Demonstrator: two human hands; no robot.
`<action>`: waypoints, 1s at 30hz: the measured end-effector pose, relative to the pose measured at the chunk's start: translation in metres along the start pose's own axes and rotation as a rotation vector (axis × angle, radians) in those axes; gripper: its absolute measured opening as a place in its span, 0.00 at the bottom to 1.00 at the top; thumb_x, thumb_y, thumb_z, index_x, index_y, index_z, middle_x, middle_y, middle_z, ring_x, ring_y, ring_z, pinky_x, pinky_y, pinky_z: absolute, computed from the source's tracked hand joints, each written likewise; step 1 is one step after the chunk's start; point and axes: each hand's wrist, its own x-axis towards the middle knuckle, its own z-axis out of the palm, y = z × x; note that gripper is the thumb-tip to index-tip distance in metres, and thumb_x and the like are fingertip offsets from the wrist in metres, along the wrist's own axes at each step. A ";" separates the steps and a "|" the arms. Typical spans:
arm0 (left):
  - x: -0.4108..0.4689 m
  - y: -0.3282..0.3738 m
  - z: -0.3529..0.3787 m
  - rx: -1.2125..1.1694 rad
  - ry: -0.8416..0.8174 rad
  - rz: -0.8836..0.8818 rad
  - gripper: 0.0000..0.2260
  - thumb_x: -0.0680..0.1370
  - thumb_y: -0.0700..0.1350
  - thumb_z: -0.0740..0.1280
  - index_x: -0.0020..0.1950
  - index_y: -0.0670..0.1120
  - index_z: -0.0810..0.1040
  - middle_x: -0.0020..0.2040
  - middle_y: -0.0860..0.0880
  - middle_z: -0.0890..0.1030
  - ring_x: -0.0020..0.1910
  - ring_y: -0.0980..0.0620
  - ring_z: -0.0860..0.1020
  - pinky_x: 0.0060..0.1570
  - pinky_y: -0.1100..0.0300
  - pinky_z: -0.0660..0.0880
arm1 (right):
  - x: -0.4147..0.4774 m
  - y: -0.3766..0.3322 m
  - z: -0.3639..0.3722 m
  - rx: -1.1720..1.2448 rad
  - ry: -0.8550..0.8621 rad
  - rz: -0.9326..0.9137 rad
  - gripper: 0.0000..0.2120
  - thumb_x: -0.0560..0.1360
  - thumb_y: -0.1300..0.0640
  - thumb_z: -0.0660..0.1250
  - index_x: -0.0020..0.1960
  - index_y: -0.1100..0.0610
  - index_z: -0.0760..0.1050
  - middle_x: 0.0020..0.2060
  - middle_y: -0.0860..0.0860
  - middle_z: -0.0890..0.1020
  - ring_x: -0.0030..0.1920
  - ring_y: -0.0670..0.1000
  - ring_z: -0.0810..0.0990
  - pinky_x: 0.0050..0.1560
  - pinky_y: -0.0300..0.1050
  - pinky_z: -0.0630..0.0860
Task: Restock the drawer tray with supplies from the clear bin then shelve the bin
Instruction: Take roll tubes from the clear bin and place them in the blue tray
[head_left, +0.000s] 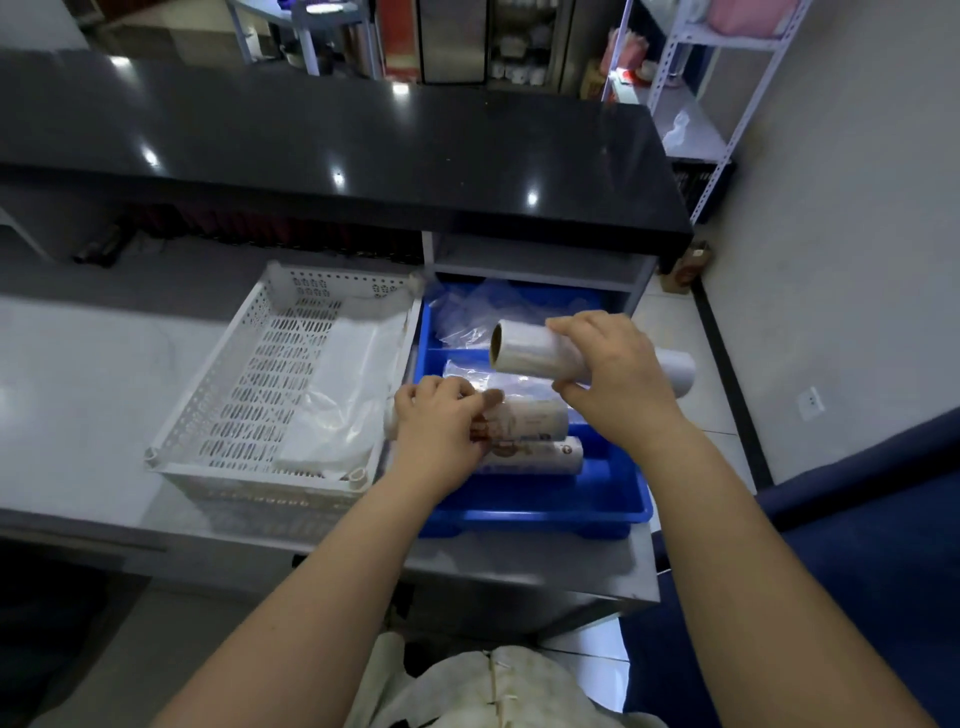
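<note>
A blue drawer tray (597, 499) sits in the open drawer, right of a white perforated bin (249, 374). My right hand (618, 379) holds a roll of clear film (530, 348) level above the tray's middle compartment. My left hand (441, 426) grips a printed roll (530, 421) at the tray's left side; a second printed roll (535, 457) lies just in front of it. Crumpled clear plastic bags (478, 312) fill the tray's far compartment. White plastic bags (343, 395) lie in the bin's right half.
A glossy black counter (363, 150) overhangs the drawer at the back. The grey worktop (78, 374) extends left of the bin. A white metal shelf rack (717, 98) stands at the far right by the wall. Dark blue seating (872, 545) is at my right.
</note>
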 end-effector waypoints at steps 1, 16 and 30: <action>-0.004 0.005 0.003 0.002 -0.015 0.022 0.26 0.67 0.57 0.72 0.65 0.63 0.72 0.56 0.55 0.75 0.57 0.49 0.68 0.57 0.52 0.56 | -0.002 0.003 0.002 -0.006 -0.006 0.000 0.27 0.68 0.59 0.74 0.65 0.53 0.71 0.59 0.52 0.76 0.58 0.55 0.70 0.59 0.50 0.65; -0.039 0.013 0.027 -0.094 -0.113 0.018 0.18 0.76 0.60 0.61 0.64 0.58 0.75 0.55 0.54 0.75 0.58 0.50 0.70 0.61 0.52 0.61 | -0.025 0.020 0.038 -0.017 -0.092 -0.023 0.28 0.68 0.60 0.73 0.66 0.52 0.71 0.60 0.51 0.76 0.58 0.54 0.70 0.59 0.51 0.67; -0.050 -0.023 0.028 -0.078 0.139 -0.010 0.13 0.68 0.52 0.65 0.49 0.49 0.81 0.46 0.50 0.79 0.49 0.45 0.74 0.50 0.51 0.67 | -0.021 0.007 0.063 -0.032 -0.162 -0.026 0.29 0.68 0.55 0.73 0.67 0.49 0.68 0.60 0.48 0.75 0.58 0.52 0.70 0.61 0.51 0.66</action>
